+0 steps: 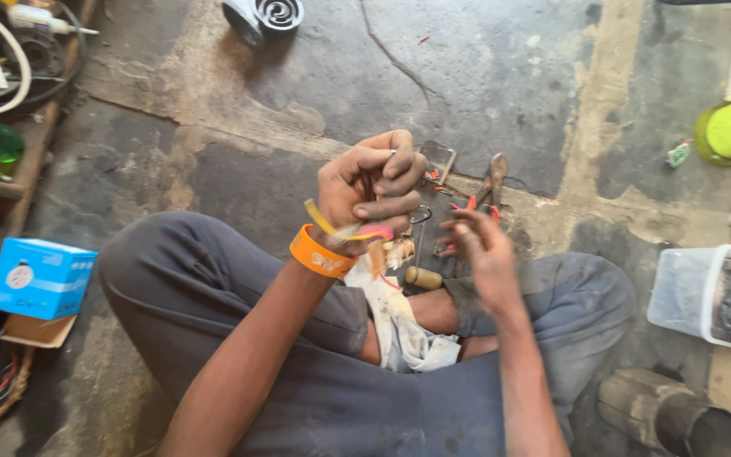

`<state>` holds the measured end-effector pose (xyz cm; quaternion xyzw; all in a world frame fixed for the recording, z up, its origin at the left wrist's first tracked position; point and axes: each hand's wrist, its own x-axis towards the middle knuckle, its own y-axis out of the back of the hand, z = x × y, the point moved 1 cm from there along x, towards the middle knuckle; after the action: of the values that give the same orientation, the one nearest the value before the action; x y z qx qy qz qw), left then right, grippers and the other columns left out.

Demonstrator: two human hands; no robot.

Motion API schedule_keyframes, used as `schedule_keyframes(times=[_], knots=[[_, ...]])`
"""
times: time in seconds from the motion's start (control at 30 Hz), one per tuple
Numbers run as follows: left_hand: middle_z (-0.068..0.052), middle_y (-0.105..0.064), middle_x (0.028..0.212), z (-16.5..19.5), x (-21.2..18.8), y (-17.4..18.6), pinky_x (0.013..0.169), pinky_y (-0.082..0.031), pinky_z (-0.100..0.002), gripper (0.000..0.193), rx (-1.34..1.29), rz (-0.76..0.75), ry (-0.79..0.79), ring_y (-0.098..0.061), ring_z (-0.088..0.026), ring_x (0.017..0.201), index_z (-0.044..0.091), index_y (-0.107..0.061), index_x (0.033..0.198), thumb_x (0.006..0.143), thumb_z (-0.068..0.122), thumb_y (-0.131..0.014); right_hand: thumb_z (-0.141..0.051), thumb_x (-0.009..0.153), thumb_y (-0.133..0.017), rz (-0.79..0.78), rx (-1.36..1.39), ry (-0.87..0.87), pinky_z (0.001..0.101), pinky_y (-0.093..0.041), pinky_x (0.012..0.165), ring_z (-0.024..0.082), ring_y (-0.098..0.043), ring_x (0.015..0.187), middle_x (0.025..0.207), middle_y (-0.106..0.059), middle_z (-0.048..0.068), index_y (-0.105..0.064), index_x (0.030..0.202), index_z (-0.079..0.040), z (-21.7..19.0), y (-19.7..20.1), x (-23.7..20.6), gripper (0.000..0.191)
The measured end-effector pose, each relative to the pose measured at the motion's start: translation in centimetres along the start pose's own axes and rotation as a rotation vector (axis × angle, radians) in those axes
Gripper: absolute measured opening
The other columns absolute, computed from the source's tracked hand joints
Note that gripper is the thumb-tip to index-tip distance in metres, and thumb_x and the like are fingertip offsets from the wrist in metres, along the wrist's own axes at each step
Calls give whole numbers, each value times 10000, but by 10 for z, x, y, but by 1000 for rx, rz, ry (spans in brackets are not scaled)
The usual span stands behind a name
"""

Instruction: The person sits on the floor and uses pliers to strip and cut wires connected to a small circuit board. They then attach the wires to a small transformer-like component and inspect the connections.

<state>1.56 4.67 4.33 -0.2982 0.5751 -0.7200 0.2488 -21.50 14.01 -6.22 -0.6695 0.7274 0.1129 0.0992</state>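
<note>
Both hands sit mid-frame over the lap: left hand (371,182) fisted tight around some thin wires (332,227), right hand (480,245) blurry with loose fingers, can't tell if it's holding anything, pliers (491,182) just behind.

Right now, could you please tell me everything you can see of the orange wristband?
The wristband is a broad, smooth orange loop, rubbery or plastic by its look, with pale markings on its outer face. It sits snugly round the wrist just below the left hand, which is raised and clenched. It seems whole and undamaged. A thin yellow strip juts from the fist just above it; whether the two touch cannot be told. Behind it lies a white rag on the lap.
</note>
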Motion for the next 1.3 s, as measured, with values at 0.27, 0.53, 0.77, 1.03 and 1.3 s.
schedule_keyframes(times=[0.27,0.53,0.77,1.03,1.3], knots=[[-4,-438,613,-65,28,65,425,-322,-263,324,644,438,-142,-390,-95,486,74,-465,726,1024,198,-489,-309,1061,-520,-183,671,-169,363,-598,713,230,-726,876,1076,-698,111,-545,1277,-17,-4,-31,-14,364],[-77,-703,875,-48,31,106,602,-518,-267,326,1555,473,164,-672,-150,741,38,-675,980,969,364,-700,-202,1016,-662,-32,-94,40,254,-501,603,117,-618,737,992,-692,91,-606,1231,5,-23,-2,20,304],[-57,-708,911,-34,29,99,564,-564,-263,291,1079,635,151,-692,-105,753,58,-638,1055,875,271,-723,-145,1031,-581,-4,-74,145,256,-554,660,125,-721,821,1085,-747,61,-640,1211,-11,-41,36,72,232],[-47,-684,897,-34,26,105,666,-513,-272,203,963,854,-84,-621,-110,775,-6,-692,996,882,161,-702,-64,871,-725,-18,-750,171,303,-566,751,135,-743,810,919,-790,87,-772,1074,-44,-30,38,91,210],[-32,-673,929,-42,25,108,764,-525,-254,200,1133,900,-194,-622,-93,843,20,-656,973,837,137,-745,-166,866,-796,-163,-1010,-116,388,-520,670,252,-675,684,764,-709,184,-799,1081,-124,-20,40,92,219]])
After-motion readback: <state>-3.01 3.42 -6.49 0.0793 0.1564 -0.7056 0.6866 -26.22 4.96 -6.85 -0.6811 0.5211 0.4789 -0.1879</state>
